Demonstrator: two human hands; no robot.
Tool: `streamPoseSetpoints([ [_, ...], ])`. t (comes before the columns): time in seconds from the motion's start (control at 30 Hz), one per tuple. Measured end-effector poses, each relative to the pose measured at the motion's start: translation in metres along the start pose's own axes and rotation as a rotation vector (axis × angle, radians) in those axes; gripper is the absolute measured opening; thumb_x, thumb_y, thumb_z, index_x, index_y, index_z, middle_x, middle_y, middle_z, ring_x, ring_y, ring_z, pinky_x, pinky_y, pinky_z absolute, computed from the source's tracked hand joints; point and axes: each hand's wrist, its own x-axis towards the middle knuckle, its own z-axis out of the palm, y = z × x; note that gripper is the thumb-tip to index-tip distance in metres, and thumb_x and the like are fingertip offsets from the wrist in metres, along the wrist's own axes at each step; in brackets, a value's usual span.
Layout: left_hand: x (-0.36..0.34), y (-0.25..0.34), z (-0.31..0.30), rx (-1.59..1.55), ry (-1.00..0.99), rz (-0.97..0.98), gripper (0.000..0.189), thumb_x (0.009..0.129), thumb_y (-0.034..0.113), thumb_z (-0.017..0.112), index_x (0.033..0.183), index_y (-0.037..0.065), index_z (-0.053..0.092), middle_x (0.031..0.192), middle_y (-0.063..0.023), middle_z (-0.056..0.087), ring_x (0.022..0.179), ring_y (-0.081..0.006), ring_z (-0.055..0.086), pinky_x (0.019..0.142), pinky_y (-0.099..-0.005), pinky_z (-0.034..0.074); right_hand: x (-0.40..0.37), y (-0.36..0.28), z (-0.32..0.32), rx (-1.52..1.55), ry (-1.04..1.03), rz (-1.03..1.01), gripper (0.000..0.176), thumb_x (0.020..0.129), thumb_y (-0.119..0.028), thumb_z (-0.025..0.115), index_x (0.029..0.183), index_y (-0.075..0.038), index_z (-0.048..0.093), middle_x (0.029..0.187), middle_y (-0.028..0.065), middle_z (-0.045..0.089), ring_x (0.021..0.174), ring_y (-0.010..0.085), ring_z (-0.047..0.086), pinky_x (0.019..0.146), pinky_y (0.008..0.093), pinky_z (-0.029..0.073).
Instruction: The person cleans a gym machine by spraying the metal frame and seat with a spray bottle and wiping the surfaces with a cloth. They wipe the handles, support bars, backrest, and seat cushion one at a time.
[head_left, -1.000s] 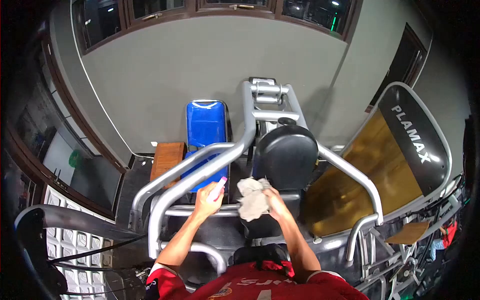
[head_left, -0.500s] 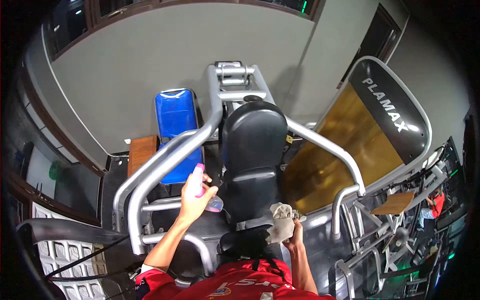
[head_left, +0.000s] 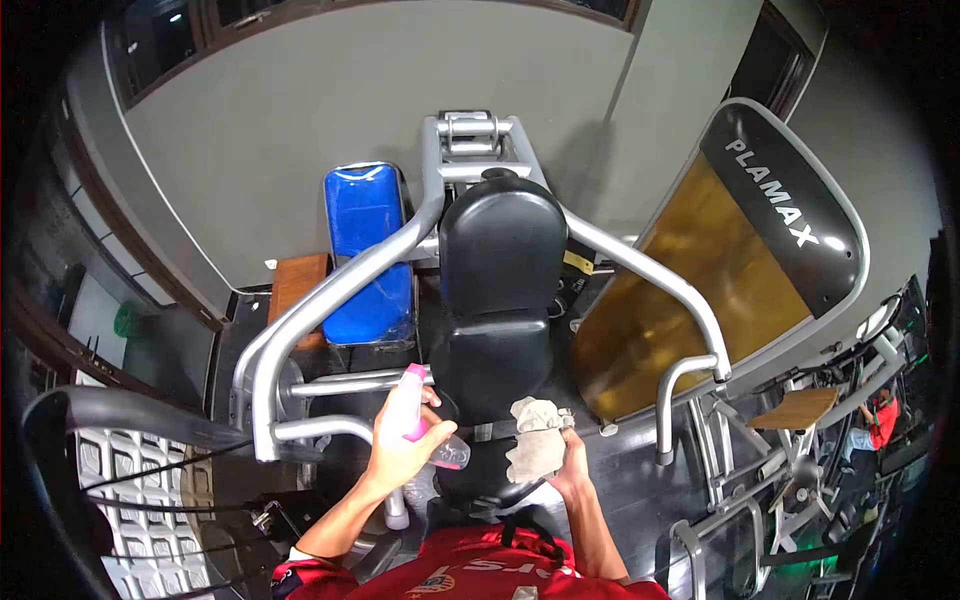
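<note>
Low in the head view, just before the black padded backrest (head_left: pixel 503 250) of a gym machine, sits a spray bottle (head_left: pixel 404 408) with a pink-and-white trigger head and a see-through body, pink near its base. Beside it is a crumpled, pale greyish cloth (head_left: pixel 537 442). The left hand (head_left: pixel 400 450) curls closed around the bottle's neck, the nozzle above the fingers and the body jutting out to the right. The right hand (head_left: pixel 573 462) pinches the cloth's right edge, most of the fabric bunched left of the fingers.
</note>
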Motion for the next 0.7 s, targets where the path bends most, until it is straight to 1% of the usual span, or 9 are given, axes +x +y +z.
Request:
streamPoseSetpoints([
  [0.13,-0.036,0.018,0.02,0.087,0.005,-0.041,0.048,0.076,-0.004,0.069,0.118,0.0,0.045,0.097,-0.0081,0.055,0.064,-0.0088,0.059,0.062,-0.0247,0.047,-0.017,-0.01,-0.021,-0.04,-0.045,0.012,0.048,0.09,-0.031,0.03,0.127,-0.006,0.047,0.115,0.0142,0.058,0.1,0.0313,0.059,0.085,0.0476,0.049],
  [0.23,-0.064,0.02,0.047,0.255,0.039,0.046,0.041,0.078,0.0,0.068,0.114,0.0,0.047,0.096,-0.0077,0.056,0.063,-0.0087,0.059,0.062,-0.0249,0.047,-0.032,-0.019,-0.048,-0.023,-0.004,-0.003,0.048,0.088,-0.03,0.032,0.125,-0.005,0.048,0.116,0.0147,0.058,0.1,0.0319,0.059,0.085,0.0487,0.049],
  [0.27,-0.072,0.02,0.056,0.32,0.043,0.099,0.033,0.08,-0.001,0.066,0.108,0.0,0.048,0.095,-0.0073,0.058,0.062,-0.0088,0.059,0.061,-0.0242,0.047,-0.04,-0.022,-0.059,-0.03,-0.033,0.036,0.046,0.086,-0.026,0.035,0.125,-0.006,0.048,0.117,0.0129,0.058,0.103,0.0297,0.058,0.089,0.0455,0.048],
  [0.3,-0.08,0.022,0.065,0.33,0.041,0.092,0.033,0.08,-0.001,0.066,0.108,0.0,0.048,0.095,-0.0073,0.058,0.062,-0.0088,0.059,0.061,-0.0242,0.047,-0.051,-0.024,-0.069,-0.034,-0.06,0.074,0.045,0.083,-0.023,0.038,0.124,-0.007,0.048,0.118,0.0112,0.058,0.106,0.0274,0.058,0.092,0.0423,0.046],
  [0.37,-0.094,0.025,0.085,0.239,0.026,0.018,0.029,0.083,-0.004,0.059,0.107,0.002,0.043,0.097,-0.014,0.054,0.064,-0.0138,0.061,0.06,-0.0265,0.051,-0.075,-0.03,-0.085,-0.046,-0.078,0.112,0.047,0.081,-0.022,0.039,0.125,-0.008,0.047,0.119,0.0113,0.057,0.107,0.0275,0.057,0.093,0.0429,0.046],
  [0.43,-0.11,0.023,0.103,0.215,0.053,0.014,0.026,0.085,-0.002,0.058,0.106,0.0,0.043,0.094,-0.0132,0.055,0.067,-0.0159,0.063,0.062,-0.0268,0.051,-0.111,-0.036,-0.084,-0.087,-0.01,-0.034,0.047,0.08,-0.021,0.041,0.125,-0.008,0.047,0.12,0.0112,0.057,0.108,0.0274,0.057,0.093,0.0433,0.046],
  [0.53,-0.134,0.003,0.125,0.171,0.073,0.075,0.025,0.085,-0.003,0.057,0.106,-0.001,0.043,0.092,-0.0116,0.054,0.076,-0.0196,0.067,0.065,-0.0283,0.052,-0.144,-0.044,-0.096,-0.081,0.041,-0.053,0.045,0.081,-0.021,0.042,0.123,-0.007,0.048,0.118,0.0107,0.057,0.107,0.0264,0.057,0.092,0.0423,0.047],
  [0.57,-0.141,-0.002,0.136,0.063,0.17,0.042,0.025,0.082,-0.005,0.062,0.102,-0.001,0.046,0.087,-0.0072,0.059,0.072,-0.0161,0.067,0.066,-0.0273,0.054,-0.151,-0.045,-0.102,-0.073,0.086,-0.068,0.044,0.082,-0.022,0.041,0.122,-0.005,0.05,0.117,0.0105,0.058,0.106,0.0255,0.058,0.091,0.0414,0.047],
  [0.7,-0.171,-0.032,0.147,0.126,0.253,-0.075,0.024,0.078,-0.003,0.067,0.093,0.002,0.049,0.073,-0.0048,0.058,0.056,-0.011,0.061,0.053,-0.0262,0.049,-0.171,-0.044,-0.109,-0.02,0.081,-0.043,0.042,0.082,-0.023,0.041,0.12,-0.007,0.052,0.116,0.0105,0.059,0.102,0.0259,0.059,0.088,0.0417,0.048],
])
